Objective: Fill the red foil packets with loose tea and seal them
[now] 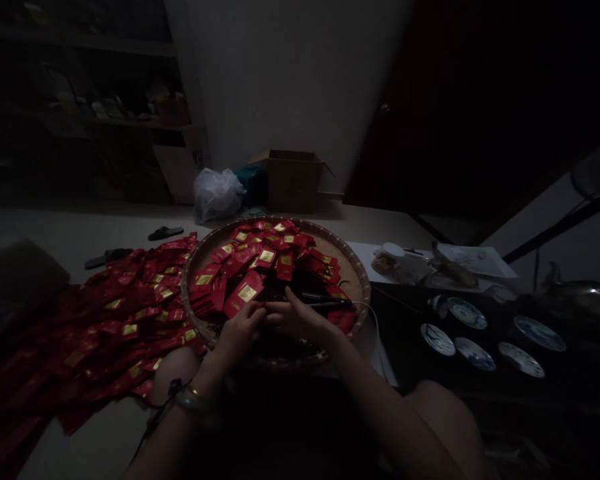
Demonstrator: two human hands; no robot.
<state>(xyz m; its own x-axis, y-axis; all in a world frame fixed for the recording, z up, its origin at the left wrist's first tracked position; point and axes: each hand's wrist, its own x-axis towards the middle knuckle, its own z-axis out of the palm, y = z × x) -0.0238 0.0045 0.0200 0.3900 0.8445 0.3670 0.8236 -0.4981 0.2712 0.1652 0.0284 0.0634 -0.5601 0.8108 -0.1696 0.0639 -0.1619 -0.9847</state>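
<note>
The small red packet with a shiny gold square on its front (245, 293) lies tilted toward the near side of the round, shallow woven basket with a bound rim (364, 283), just beyond the left hand (241, 329). Its gold patch catches what little light there is; the red around it looks dark and slightly glossy. More packets of the same kind are heaped behind it, overlapping at all angles, with a dark loose material showing between them.

Both hands meet over the near part of the basket. The left hand has its fingers curled in, and the right hand (295, 319) reaches across to it, thumb raised; whether either grips anything I can't tell in this gloom. A slim black tool with a pale cord (327, 303) lies just beyond the right hand.

Left of the basket, a broad spread of red packets (130, 329) covers the floor; to the right sit blue-and-white patterned plates (475, 353).
</note>
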